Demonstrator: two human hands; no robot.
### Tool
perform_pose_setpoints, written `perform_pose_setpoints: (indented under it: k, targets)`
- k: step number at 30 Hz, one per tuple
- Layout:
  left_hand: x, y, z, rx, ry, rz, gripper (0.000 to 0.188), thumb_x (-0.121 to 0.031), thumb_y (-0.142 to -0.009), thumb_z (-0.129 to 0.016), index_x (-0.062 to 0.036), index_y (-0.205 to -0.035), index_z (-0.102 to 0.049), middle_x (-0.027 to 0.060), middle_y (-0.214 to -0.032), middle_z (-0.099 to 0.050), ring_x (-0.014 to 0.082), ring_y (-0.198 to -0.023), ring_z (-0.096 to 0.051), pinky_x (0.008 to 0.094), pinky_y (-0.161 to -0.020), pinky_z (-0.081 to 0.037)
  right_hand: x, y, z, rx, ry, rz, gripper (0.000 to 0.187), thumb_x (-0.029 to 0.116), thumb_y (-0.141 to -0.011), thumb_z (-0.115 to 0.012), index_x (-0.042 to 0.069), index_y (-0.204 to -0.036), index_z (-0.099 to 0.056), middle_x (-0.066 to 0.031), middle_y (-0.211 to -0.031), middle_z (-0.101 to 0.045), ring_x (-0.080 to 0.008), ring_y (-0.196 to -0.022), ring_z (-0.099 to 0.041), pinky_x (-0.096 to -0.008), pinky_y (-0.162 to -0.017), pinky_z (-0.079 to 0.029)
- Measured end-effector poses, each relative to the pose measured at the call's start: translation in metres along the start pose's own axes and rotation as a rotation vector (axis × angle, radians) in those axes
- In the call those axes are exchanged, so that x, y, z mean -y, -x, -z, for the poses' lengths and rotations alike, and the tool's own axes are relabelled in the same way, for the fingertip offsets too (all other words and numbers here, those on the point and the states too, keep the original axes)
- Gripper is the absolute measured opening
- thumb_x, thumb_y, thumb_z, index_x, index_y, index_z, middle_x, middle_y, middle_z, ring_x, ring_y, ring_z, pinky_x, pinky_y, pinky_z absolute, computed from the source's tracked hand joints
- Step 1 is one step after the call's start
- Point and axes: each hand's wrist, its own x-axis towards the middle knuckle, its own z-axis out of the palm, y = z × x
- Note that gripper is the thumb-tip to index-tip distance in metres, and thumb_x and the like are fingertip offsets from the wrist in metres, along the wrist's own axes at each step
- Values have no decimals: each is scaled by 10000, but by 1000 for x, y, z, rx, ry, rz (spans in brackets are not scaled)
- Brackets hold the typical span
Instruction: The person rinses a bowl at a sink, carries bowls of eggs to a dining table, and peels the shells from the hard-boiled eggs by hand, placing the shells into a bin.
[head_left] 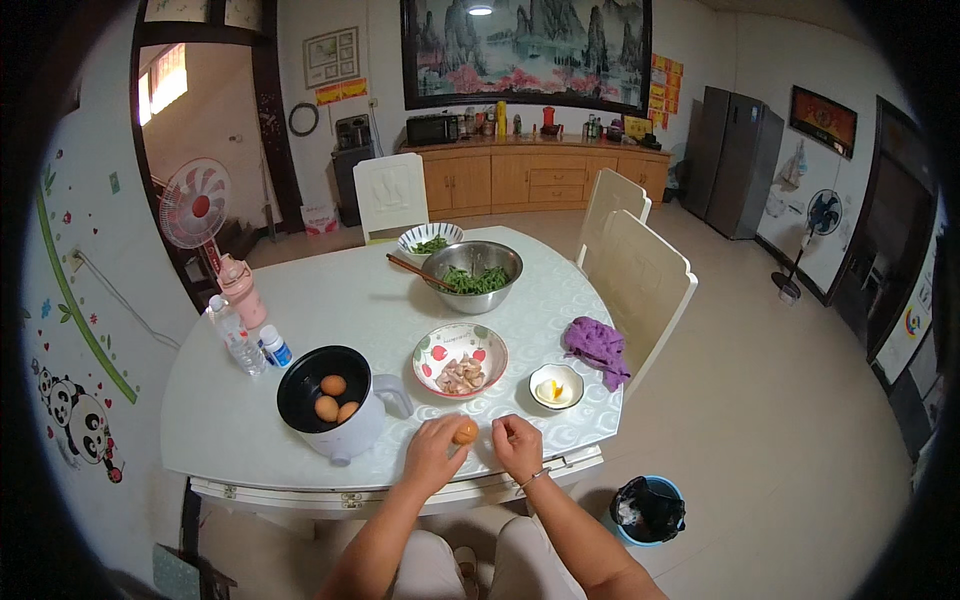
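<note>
A brown egg is under the fingers of my left hand, close to the table's front edge. My right hand is curled closed just to the right of it; whatever its fingers hold, if anything, is hidden. To the left stands a white electric cooking pot with a black inside, with brown eggs in it. A strawberry-patterned bowl beyond my hands contains pinkish-beige pieces, perhaps garlic cloves. On the right, a small bowl holds egg white and yolk pieces.
Farther back are a steel bowl of greens with chopsticks and a striped bowl. A purple cloth lies at the right edge. A water bottle, a pink flask and a pill bottle stand left. A lined bin sits on the floor.
</note>
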Motion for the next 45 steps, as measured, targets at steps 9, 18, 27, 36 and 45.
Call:
perform_pose_setpoints:
  k: [9, 18, 27, 36, 45]
  targets:
    - [8, 17, -19, -37, 279, 302, 536, -138, -705, -724, -40, -1188, -513, 155, -1055, -568, 314, -955, -551, 381, -837, -451, -2, 0, -1, -1, -41, -15, 160, 153, -825, -598, 15, -746, -607, -142, -660, -594, -268, -565, -583, -342, -533, -456]
    - [15, 21, -26, -39, 65, 186, 600, -204, -688, -747, -23, -1200, -492, 161, -1157, -533, 316, -1008, -532, 406, -881, -422, 0, 0, -1, 25, -8, 1, 161, 161, -823, -596, 16, -754, -608, -153, -679, -601, -288, -588, -592, -353, -543, -460]
    - [3, 17, -23, -15, -80, 183, 563, -206, -674, -745, -77, -1167, -506, 136, -1094, -566, 321, -1015, -523, 418, -871, -404, 2, -1, 0, 41, 8, -14, 154, 159, -817, -600, 17, -758, -609, -153, -683, -605, -296, -597, -598, -360, -548, -467]
    - [13, 23, -26, -18, -25, 218, 511, -247, -753, -680, -66, -1194, -496, 138, -1060, -591, 308, -996, -534, 415, -863, -397, -2, -1, -1, 88, -30, -8, 153, 171, -821, -602, 22, -808, -633, -147, -751, -634, -293, -640, -616, -346, -579, -485]
    - [6, 20, -23, 47, -123, 217, 557, -218, -766, -651, -59, -1260, -451, 127, -1095, -568, 290, -1047, -509, 430, -900, -367, 5, -6, -2, 195, 63, 163, 214, 208, -855, -556, 27, -896, -663, -144, -818, -659, -301, -752, -626, -364, -679, -490]
